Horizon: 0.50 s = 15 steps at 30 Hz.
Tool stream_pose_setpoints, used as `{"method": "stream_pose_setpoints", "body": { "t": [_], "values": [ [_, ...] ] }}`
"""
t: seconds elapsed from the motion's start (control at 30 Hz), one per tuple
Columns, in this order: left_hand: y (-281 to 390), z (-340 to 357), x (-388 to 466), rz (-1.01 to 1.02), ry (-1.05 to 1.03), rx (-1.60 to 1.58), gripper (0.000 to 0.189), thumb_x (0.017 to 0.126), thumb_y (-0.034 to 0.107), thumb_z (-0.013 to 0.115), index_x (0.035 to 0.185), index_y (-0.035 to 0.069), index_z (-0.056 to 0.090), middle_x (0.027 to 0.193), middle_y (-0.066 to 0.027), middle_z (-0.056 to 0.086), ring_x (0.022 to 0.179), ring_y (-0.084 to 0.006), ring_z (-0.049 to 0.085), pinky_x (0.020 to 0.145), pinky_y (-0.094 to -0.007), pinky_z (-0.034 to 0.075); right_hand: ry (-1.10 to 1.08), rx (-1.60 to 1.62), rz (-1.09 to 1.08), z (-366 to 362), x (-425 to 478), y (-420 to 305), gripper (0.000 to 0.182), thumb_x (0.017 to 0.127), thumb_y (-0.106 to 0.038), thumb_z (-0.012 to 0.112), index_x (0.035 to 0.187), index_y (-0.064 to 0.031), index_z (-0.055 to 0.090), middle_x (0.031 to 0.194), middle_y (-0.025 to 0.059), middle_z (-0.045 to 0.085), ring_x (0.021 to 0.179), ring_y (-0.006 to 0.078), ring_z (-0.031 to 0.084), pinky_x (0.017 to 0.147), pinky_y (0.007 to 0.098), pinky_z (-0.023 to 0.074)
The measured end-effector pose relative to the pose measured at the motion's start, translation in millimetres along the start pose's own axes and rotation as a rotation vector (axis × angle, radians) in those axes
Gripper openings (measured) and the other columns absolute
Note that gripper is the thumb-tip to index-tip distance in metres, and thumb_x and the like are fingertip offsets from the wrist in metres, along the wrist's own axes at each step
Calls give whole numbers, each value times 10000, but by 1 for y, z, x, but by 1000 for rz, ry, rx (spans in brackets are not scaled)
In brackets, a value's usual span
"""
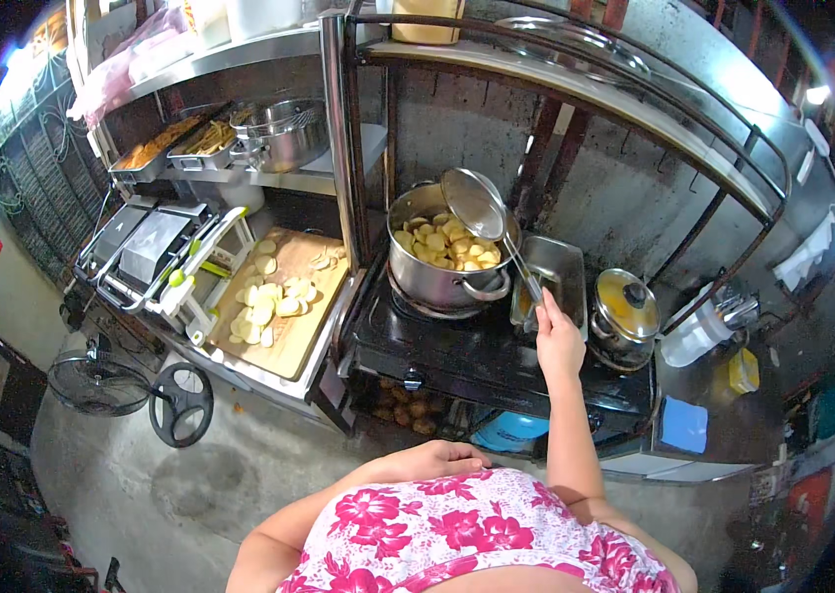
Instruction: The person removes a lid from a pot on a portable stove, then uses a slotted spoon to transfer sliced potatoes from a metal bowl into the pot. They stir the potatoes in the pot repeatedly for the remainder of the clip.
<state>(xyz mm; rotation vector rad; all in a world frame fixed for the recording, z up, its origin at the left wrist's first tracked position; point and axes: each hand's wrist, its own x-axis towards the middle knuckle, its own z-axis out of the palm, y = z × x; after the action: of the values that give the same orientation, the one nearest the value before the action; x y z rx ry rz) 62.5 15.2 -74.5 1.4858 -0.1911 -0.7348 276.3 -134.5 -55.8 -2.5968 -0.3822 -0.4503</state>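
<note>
My right hand [560, 342] grips the long handle of a round wire-mesh skimmer [473, 204]. Its mesh head is tilted over the right rim of a large steel pot [428, 276]. Sliced potatoes [447, 241] fill the pot, which sits on the left burner of a black gas stove [462, 356]. Behind my right hand, a rectangular steel tray [566, 263] holds a little yellowish matter. My left hand [438, 457] lies against my front at the waist, fingers together, the palm hidden.
Potato slices [265, 304] lie on a wooden cutting board [299, 352] at left, beside a white-and-green slicer [202, 274]. Right of the tray is a lidded pot [621, 319]. A metal shelf [573, 81] overhangs the stove. A blue cloth [683, 425] lies at right.
</note>
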Motion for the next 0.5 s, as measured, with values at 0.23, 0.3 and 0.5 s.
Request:
{"method": "stream_pose_setpoints", "body": {
  "t": [0.23,0.3,0.5],
  "values": [
    [0,0,0,-5,11,28,421,992,340,420,1229,13,539,1156,-97,596,1081,-159,527,953,-291,400,14,-20,2,2,0,1,349,926,-345,493,1273,-325,524,835,107,637,732,317,637,628,434,501],
    [-2,-1,0,1,12,35,427,991,344,419,1230,11,538,1158,-99,595,1081,-161,528,955,-293,400,25,-54,-2,2,1,-1,344,921,-348,498,1263,-331,533,829,104,633,724,316,635,624,434,503],
    [-4,0,-2,26,15,39,436,990,349,421,1234,6,535,1165,-101,592,1086,-162,526,957,-298,399,104,-202,-227,-18,30,2,313,887,-343,546,1196,-331,599,744,93,575,630,307,609,558,413,493]
  ]
}}
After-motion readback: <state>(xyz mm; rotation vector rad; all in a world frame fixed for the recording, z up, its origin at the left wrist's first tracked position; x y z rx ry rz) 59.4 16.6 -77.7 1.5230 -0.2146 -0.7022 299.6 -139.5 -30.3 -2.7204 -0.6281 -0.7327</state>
